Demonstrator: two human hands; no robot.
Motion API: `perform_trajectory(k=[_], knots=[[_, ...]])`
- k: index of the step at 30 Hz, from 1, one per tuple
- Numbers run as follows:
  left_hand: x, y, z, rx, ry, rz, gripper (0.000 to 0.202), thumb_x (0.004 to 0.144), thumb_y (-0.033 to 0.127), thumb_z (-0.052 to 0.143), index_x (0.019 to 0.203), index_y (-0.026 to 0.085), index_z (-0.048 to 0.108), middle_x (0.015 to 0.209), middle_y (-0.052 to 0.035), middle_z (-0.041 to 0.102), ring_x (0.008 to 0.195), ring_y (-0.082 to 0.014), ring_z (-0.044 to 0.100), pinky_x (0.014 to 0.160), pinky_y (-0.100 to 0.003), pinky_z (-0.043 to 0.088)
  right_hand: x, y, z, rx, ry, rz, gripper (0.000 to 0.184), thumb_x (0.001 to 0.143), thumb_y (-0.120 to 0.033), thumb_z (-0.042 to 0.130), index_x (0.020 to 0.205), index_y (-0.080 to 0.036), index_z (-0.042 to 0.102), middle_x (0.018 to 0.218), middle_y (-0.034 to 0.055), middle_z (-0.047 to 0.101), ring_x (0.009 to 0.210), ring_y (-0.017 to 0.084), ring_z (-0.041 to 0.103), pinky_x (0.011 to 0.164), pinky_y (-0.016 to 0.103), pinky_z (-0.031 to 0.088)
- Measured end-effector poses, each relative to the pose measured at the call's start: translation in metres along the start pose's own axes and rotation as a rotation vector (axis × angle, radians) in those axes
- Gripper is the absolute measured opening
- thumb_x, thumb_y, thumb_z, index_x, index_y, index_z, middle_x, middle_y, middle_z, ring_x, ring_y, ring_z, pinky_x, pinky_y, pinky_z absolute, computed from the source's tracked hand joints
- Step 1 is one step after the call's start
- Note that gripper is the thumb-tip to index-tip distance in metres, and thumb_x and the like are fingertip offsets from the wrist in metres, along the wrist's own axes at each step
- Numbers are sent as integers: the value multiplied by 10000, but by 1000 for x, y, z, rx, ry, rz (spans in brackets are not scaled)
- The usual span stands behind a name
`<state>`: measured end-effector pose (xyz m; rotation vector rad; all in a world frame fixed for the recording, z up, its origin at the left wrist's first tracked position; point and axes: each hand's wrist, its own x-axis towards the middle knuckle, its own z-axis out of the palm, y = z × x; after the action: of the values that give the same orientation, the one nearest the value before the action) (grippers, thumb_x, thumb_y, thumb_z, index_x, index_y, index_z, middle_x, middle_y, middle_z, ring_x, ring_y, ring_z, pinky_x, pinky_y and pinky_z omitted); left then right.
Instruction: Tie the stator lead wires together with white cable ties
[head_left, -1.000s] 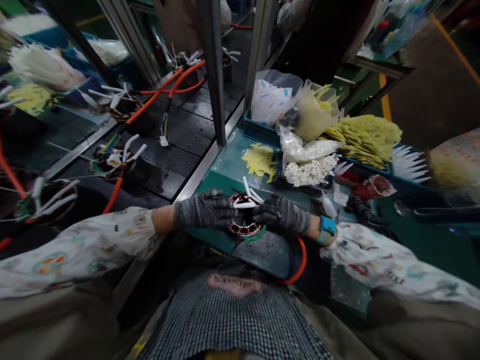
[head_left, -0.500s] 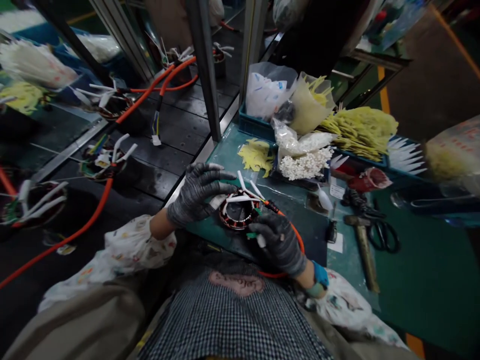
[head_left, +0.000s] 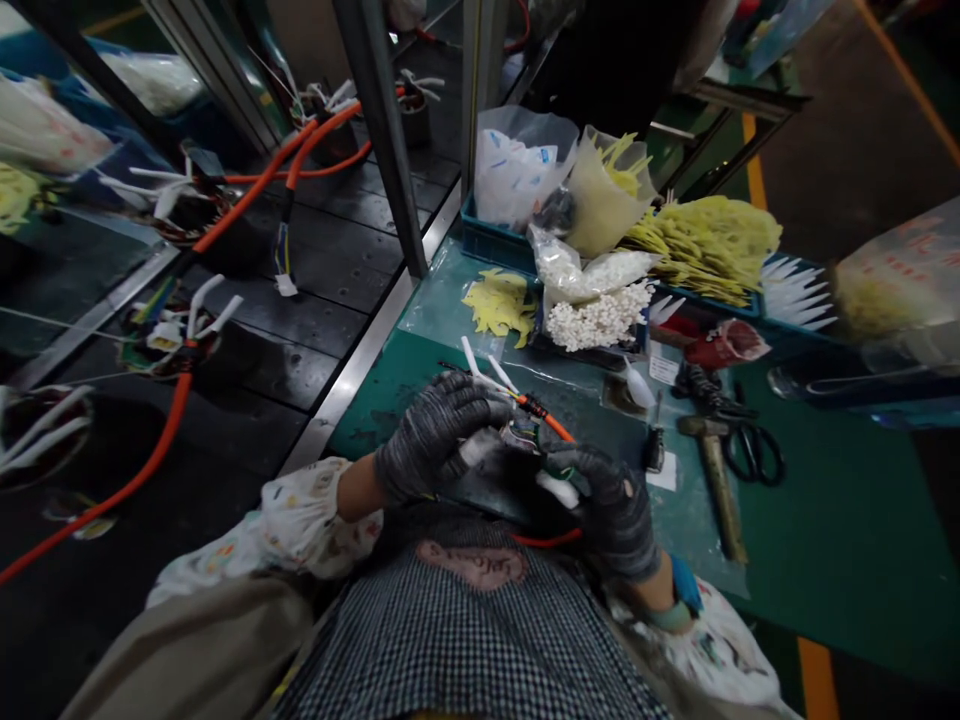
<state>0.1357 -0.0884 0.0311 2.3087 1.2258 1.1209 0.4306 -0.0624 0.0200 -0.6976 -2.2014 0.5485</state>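
My left hand (head_left: 439, 435) and my right hand (head_left: 607, 510), both in grey knit gloves, hold a wound motor stator (head_left: 521, 437) up between them. The gloves hide most of it, and only some copper windings and coloured wires show. An orange cable (head_left: 551, 425) leaves the stator and runs up to the right, ending in a black sleeve. White wire ends (head_left: 480, 365) stick out above my left hand. A short white piece (head_left: 559, 488) lies against the fingers of my right hand.
A green mat (head_left: 390, 405) lies under my hands. To the left is a black plate conveyor (head_left: 322, 330) carrying other stators with orange cables. Beyond the mat are a blue crate (head_left: 487, 240), bags of white parts (head_left: 596, 320), yellow pieces (head_left: 705, 245), a hammer (head_left: 712, 470) and scissors (head_left: 754, 455).
The stator has come up off the mat and tilted, and is now largely covered. Both hands have closed around it and moved nearer my body.
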Motion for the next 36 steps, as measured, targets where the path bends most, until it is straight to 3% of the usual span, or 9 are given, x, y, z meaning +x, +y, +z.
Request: perform_trajectory(k=[4,6,9,14,17,23,27,32,36], knots=[[-4,17,14,65,-37,37,615,1138,760,630,1407,228,785,1367,-125,870,1300,-325,815,1217,-546,574,-7,-5,-1,25,18,-16,256,1080,-176,746,1297,-290,819,1153,66,934,1007,292,930,840,409,803],[-8,23,23,135,-10,33,499,1178,635,655,1405,205,768,1363,-122,876,1293,-305,830,1222,-537,596,-8,-8,4,42,49,32,231,1083,-185,753,1270,-305,819,1119,55,934,971,281,925,829,396,795],[-17,26,41,225,89,36,292,1243,286,534,1426,170,730,1398,-128,869,1343,-246,828,1237,-473,632,-3,-11,21,89,228,135,141,1061,-233,816,1179,-311,808,1059,37,923,898,263,908,780,376,774],[-34,20,63,256,112,29,505,1210,197,495,1709,139,543,1612,-215,749,1549,-288,719,1315,-536,611,15,-7,63,99,602,384,126,1112,-411,783,1077,-296,746,943,37,860,811,261,845,750,420,740],[-42,20,50,170,115,-8,576,1214,290,559,1776,189,483,1614,-207,747,1546,-299,718,1295,-527,625,20,-1,74,179,570,386,146,1140,-436,742,1125,-291,741,983,56,862,848,271,847,779,439,739],[-23,26,13,27,249,-132,602,1110,565,799,1643,318,669,1458,-132,808,1315,-316,803,1106,-515,704,23,0,69,287,429,257,88,1132,-387,743,1161,-303,744,1033,43,891,892,268,887,797,415,773],[-9,20,24,56,198,-143,395,1126,471,798,1491,321,778,1269,-75,844,1207,-274,817,1069,-487,694,21,-1,62,255,343,192,48,1135,-316,720,1180,-304,732,1043,54,885,925,272,895,812,418,779],[-11,16,43,92,370,-96,190,1125,285,748,1308,276,801,1135,-47,832,1023,-212,809,888,-380,702,18,3,59,295,307,153,100,1120,-254,739,1201,-310,720,1114,49,881,993,258,889,895,414,771],[-11,16,56,123,445,-105,112,1090,225,713,1183,252,768,1084,-51,819,967,-211,808,834,-383,717,17,1,65,310,326,165,157,1106,-233,759,1225,-323,712,1114,45,879,994,260,885,888,406,763]])
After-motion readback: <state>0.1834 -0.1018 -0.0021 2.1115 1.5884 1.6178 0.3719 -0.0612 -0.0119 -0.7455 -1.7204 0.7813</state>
